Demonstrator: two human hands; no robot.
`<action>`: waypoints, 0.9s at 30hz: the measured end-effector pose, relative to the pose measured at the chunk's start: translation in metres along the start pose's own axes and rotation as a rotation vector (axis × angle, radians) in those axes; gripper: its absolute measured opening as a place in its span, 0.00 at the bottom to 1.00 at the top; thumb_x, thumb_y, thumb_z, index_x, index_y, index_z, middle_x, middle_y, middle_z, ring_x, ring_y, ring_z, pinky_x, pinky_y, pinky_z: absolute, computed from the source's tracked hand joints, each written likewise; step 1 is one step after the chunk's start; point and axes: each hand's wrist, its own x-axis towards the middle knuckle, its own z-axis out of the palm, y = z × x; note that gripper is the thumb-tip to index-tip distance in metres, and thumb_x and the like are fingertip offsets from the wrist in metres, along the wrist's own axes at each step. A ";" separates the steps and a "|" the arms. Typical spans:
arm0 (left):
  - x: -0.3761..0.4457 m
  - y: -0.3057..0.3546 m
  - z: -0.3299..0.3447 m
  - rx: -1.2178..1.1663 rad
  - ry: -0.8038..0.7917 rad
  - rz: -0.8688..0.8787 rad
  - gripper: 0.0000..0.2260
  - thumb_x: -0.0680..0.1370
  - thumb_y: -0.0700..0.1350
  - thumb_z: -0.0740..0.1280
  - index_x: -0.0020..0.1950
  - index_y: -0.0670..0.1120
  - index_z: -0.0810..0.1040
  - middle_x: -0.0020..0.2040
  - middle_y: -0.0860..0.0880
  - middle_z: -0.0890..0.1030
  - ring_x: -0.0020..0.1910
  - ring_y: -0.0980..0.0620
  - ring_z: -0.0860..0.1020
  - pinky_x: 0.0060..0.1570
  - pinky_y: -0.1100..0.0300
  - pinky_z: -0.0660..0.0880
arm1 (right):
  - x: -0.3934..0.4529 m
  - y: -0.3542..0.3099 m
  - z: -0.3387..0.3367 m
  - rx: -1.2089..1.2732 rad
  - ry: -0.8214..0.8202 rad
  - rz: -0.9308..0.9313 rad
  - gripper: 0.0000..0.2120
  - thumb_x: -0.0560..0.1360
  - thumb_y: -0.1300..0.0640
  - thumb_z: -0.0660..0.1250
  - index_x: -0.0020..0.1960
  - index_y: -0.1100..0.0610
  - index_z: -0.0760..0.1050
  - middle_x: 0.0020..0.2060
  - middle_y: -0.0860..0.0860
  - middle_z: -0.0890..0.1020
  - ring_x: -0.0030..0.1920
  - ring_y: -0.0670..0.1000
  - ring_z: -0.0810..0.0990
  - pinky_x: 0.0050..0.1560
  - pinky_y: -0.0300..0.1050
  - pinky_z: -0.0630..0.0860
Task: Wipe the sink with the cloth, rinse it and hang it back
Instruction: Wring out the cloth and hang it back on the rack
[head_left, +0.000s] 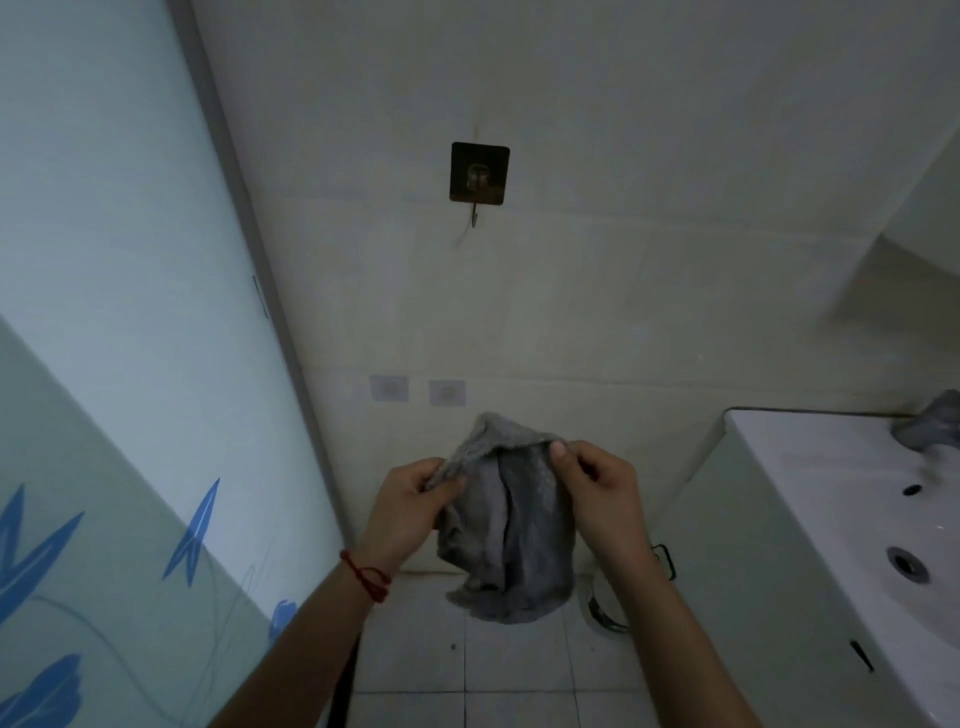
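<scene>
A grey cloth (511, 540) hangs in front of me, held at its top edge between both hands. My left hand (410, 506), with a red string on its wrist, pinches the cloth's left corner. The right corner is pinched by my right hand (602, 493). High on the beige wall above the cloth is a dark square adhesive hook (478, 179), with nothing on it. The white sink (810, 467) lies at the right edge, its drain (906, 564) visible.
A frosted glass door with blue leaf prints (119, 415) fills the left side. Two pale adhesive patches (418, 391) sit on the wall just above the cloth. A grey tap (930, 423) stands at the sink's back. White floor tiles (498, 670) and a dark hose lie below.
</scene>
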 end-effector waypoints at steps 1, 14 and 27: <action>0.004 -0.002 -0.007 0.043 0.004 -0.009 0.08 0.74 0.34 0.66 0.36 0.43 0.78 0.33 0.44 0.77 0.37 0.48 0.74 0.38 0.57 0.71 | 0.003 -0.003 -0.005 -0.043 -0.008 -0.035 0.18 0.74 0.61 0.65 0.27 0.57 0.69 0.23 0.43 0.69 0.26 0.40 0.64 0.29 0.34 0.62; 0.013 0.064 0.026 0.489 -0.360 0.397 0.10 0.64 0.43 0.76 0.42 0.49 0.79 0.36 0.54 0.78 0.34 0.64 0.75 0.35 0.71 0.70 | 0.020 -0.053 -0.010 -0.420 -0.409 -0.165 0.05 0.67 0.55 0.73 0.41 0.55 0.80 0.32 0.55 0.83 0.32 0.46 0.79 0.37 0.38 0.73; 0.020 0.135 0.005 0.147 -0.221 0.554 0.12 0.72 0.35 0.68 0.36 0.51 0.78 0.31 0.61 0.81 0.33 0.67 0.76 0.38 0.74 0.71 | 0.000 -0.008 -0.021 0.300 -0.310 0.341 0.19 0.67 0.41 0.67 0.38 0.57 0.82 0.43 0.59 0.84 0.41 0.53 0.81 0.50 0.47 0.76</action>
